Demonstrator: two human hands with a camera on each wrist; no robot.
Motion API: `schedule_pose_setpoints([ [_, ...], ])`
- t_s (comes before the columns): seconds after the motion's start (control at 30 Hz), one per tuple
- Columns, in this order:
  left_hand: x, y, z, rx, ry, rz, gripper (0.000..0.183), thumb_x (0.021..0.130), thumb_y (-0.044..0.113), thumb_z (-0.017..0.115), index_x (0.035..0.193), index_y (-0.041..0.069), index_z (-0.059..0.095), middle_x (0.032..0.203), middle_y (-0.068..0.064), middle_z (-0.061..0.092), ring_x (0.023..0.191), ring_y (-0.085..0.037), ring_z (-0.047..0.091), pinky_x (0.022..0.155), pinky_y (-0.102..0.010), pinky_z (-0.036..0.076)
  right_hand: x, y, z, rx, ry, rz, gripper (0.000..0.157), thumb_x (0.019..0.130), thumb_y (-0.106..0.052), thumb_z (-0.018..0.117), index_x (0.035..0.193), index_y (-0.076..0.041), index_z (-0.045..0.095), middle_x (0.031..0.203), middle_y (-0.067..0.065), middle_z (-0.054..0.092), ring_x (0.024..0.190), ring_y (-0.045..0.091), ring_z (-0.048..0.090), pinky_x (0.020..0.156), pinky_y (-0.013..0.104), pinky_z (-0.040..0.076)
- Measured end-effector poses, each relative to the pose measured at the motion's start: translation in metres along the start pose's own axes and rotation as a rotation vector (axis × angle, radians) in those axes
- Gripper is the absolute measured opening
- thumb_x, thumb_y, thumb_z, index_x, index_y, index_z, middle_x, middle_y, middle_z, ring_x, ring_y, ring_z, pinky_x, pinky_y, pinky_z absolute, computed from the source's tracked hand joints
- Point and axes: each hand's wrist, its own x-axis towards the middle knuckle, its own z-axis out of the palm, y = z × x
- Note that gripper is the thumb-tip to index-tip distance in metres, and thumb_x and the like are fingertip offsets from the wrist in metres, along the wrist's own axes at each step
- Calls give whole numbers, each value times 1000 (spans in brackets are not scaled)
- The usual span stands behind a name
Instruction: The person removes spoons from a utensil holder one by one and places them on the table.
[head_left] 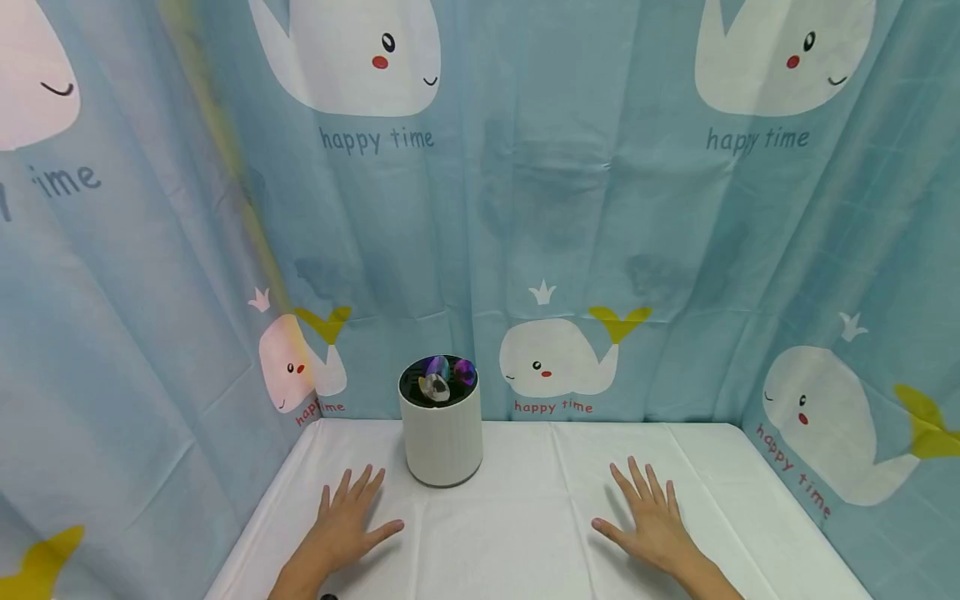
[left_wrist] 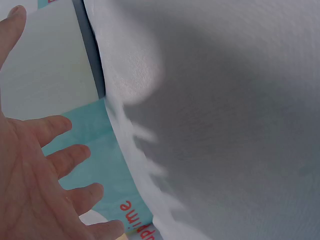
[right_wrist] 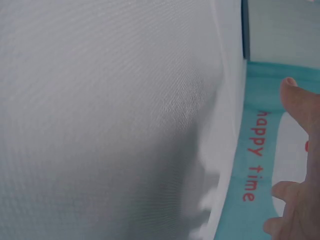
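Note:
My left hand [head_left: 345, 529] is spread over the left part of the table, palm down, with nothing in it. Ahead of it and slightly right stands a white ribbed cylindrical container [head_left: 442, 442] with a dark top. On that top lie several shiny pieces: a purple one [head_left: 465, 372], a blue-violet one [head_left: 438, 367] and a silvery one [head_left: 435, 387]. My right hand [head_left: 652, 525] hovers over the table's right part, fingers spread and holding nothing. In the left wrist view, shadows of the left hand [left_wrist: 35, 185] fall on the cloth, apart from the fingers.
A white cloth covers the table [head_left: 510, 533]. Blue curtains [head_left: 555, 208] printed with whales close in the back and both sides. A small dark object [head_left: 328, 597] shows at the bottom edge beside the left wrist.

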Motion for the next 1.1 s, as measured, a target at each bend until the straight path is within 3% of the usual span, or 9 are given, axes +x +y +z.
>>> schedule_pose_setpoints([
  [0.5,5,-2,-2,-15,-19,9,106,91,76,69,165,5,40,171,-28,30,156,-60,17,118,-82,6,11,-14,-2,38,-36,-13,97,91,-66,76,166,-15,41,174,23,25,159,57,14,121,77,7],
  [0.73,13,1,-18,9,19,44,107,92,74,69,166,4,37,171,-29,28,157,-60,17,118,-82,7,30,-28,-6,8,-18,-48,101,92,-69,73,168,-14,37,175,21,23,160,54,14,122,75,7],
  [1.1,27,15,-51,40,55,91,113,89,75,71,167,2,34,172,-30,25,157,-60,16,119,-81,6,64,-53,-15,-26,-93,-91,107,92,-77,66,171,-15,31,178,17,14,162,50,8,123,74,2],
])
